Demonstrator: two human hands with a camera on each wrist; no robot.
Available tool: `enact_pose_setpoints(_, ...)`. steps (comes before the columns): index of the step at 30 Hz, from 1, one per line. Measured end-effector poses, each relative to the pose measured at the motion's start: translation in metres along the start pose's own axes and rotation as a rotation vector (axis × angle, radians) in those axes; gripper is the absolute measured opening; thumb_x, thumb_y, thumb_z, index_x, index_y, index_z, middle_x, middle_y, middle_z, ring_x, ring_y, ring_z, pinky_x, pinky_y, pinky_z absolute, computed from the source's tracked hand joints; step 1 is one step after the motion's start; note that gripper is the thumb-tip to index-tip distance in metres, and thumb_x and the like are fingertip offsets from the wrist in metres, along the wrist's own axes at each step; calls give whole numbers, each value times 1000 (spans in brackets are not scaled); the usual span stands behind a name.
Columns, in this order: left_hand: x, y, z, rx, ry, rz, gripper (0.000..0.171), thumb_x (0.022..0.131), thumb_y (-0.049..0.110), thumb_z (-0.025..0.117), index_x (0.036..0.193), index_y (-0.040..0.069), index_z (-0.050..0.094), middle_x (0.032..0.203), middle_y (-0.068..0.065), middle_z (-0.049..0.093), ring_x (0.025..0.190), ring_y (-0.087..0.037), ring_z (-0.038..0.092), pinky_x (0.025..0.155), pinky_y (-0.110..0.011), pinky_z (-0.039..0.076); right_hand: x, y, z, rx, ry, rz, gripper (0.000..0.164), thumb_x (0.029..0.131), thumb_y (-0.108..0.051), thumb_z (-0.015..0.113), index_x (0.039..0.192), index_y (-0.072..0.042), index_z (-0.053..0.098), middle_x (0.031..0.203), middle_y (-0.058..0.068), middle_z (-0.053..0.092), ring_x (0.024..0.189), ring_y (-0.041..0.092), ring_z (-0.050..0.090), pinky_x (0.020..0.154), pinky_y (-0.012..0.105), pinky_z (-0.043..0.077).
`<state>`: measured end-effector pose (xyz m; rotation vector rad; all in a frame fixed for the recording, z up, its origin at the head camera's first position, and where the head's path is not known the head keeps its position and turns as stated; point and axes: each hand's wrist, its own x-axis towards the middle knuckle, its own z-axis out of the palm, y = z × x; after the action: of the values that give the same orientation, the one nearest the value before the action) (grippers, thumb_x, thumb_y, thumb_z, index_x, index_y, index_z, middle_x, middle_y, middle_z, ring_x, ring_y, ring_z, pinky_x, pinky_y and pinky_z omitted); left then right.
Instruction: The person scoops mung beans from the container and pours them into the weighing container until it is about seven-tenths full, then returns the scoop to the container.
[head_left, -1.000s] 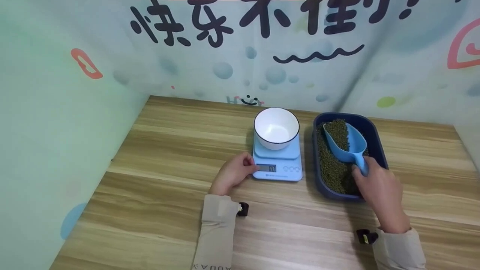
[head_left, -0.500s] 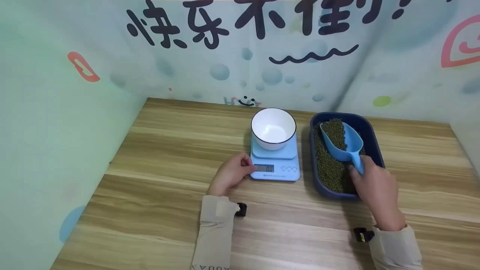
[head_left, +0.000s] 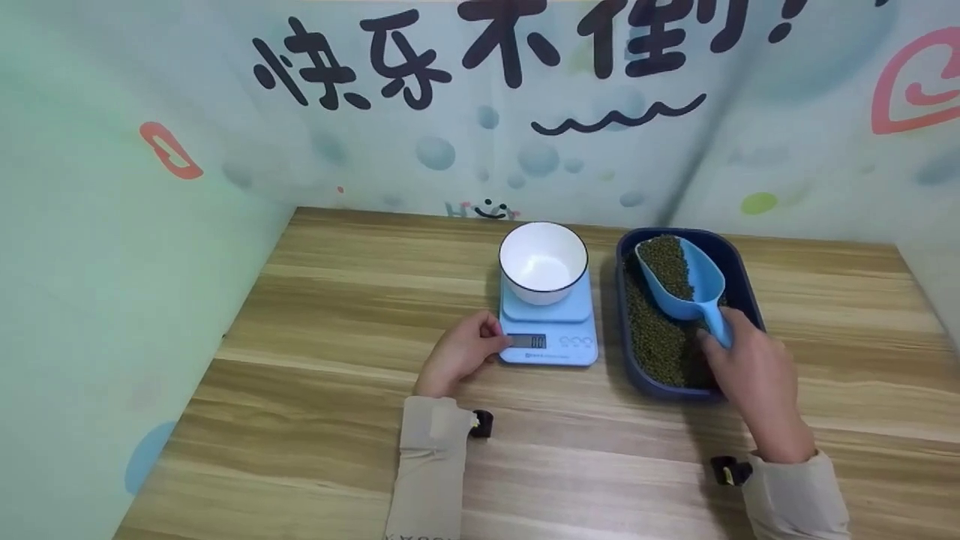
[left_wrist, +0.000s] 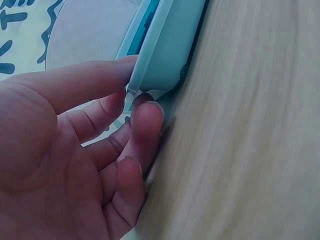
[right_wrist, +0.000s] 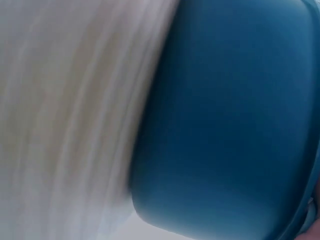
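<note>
Head view: right hand [head_left: 757,375] grips the handle of the scoop [head_left: 703,279], loaded with grains [head_left: 664,262], at the tub [head_left: 667,391]; lifted or resting, can't tell. Left hand [head_left: 461,349] pinches the left edge of the scale [head_left: 551,356]. Bowl [head_left: 546,295] upright on it, no grains seen inside. Scooping looks done; bowl looks unfilled.

Bowl [head_left: 544,259] on scale [head_left: 555,357], scale left of bin [head_left: 738,277], grains [head_left: 666,262] in scoop [head_left: 703,274]
</note>
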<state>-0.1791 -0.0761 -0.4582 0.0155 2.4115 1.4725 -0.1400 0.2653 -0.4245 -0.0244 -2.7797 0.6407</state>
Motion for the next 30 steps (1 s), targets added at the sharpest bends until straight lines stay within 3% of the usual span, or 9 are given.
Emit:
enact_pose_setpoints(13, 0, -1, 0, -1, -2, 41, 17, 83, 18, 64, 83, 9, 50, 72, -2, 53, 64, -14, 54, 59, -24, 45, -1, -5, -11, 1, -1, 12, 35, 83, -21, 62, 112, -3, 54, 63, 10, 50, 50, 25, 44, 41, 31, 28)
enact_pose_setpoints(24, 2, -4, 0, -25, 3, -9, 16, 83, 17, 64, 86, 8, 51, 75, -3, 54, 66, -16, 54, 61, -26, 47, 1, -12, -19, 6, -33, 34, 39, 85, -24, 60, 116, -1, 52, 64, 11, 50, 51, 24, 44, 43, 30, 29)
enact_pose_setpoints(30, 0, -1, 1, -26, 5, -1, 16, 83, 17, 64, 85, 8, 51, 73, -2, 53, 66, -16, 54, 60, -27, 46, -1, -11, -21, -4, 8, 15, 37, 84, -23, 61, 113, -1, 53, 61, 10, 49, 50, 24, 43, 43, 31, 27)
